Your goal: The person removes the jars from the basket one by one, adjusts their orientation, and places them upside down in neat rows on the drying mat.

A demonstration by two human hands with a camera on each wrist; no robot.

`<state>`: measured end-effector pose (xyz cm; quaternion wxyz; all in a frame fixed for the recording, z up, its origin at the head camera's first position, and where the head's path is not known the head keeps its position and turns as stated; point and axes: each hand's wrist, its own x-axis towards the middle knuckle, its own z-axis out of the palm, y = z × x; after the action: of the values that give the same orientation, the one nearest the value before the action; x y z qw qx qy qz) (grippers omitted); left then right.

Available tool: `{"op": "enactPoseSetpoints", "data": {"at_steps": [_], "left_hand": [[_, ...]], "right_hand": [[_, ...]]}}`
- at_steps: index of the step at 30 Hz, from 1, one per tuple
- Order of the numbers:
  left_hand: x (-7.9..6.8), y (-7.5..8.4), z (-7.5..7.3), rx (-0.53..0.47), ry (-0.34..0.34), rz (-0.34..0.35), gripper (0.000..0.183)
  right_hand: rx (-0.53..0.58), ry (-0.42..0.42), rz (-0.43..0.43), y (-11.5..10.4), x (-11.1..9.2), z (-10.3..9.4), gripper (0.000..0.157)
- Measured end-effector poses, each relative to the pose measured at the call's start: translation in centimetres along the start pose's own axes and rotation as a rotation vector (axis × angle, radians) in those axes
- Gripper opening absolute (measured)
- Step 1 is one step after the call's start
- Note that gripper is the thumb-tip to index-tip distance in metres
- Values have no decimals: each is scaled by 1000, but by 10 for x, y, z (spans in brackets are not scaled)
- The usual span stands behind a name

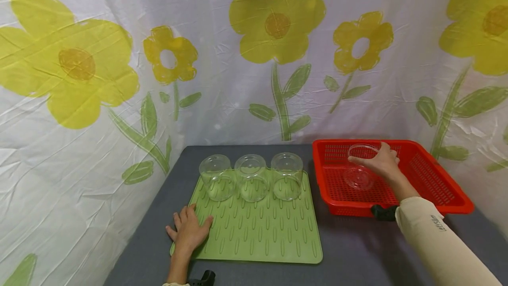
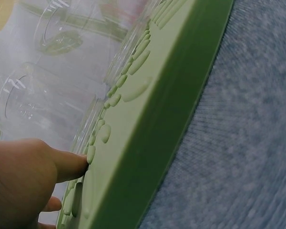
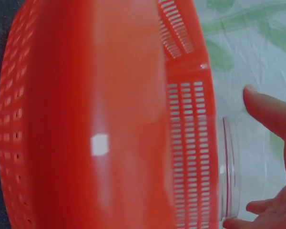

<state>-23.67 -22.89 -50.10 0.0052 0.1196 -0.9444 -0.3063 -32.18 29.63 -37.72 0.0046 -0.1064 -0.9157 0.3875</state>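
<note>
Three clear plastic jars stand in a row along the far side of a green ribbed mat (image 1: 258, 233): a left jar (image 1: 216, 180), a middle jar (image 1: 251, 180) and a right jar (image 1: 286, 178). My left hand (image 1: 189, 231) rests on the mat's left edge with its fingers spread. In the left wrist view the thumb (image 2: 69, 164) touches the mat's ridges. Over the red basket (image 1: 341, 208), my right hand (image 1: 382, 161) is spread around the rim of another clear jar (image 1: 358, 179) inside it. The right wrist view shows the thumb (image 3: 269, 109) apart from the jar's rim (image 3: 229, 167).
A dark grey cloth (image 1: 293, 275) covers the table under the mat and basket. Behind and at the sides hangs a white curtain (image 1: 222, 100) printed with yellow flowers. The basket's perforated wall rises in front of the right wrist.
</note>
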Motion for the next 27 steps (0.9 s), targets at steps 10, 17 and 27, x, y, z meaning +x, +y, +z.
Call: {"op": "enactPoseSetpoints", "data": {"at_steps": [10,17,27], "left_hand": [[1,-1,1,4,-2,-4,77],[2,-1,2,-1,6,0,77],[1,0,1,0,8,-1,77]], "right_hand": [[95,-112,7,15,6,-1,117],[135,-130,2,18,6,-3,114],[122,-105,16,20,8,-3,117]]}}
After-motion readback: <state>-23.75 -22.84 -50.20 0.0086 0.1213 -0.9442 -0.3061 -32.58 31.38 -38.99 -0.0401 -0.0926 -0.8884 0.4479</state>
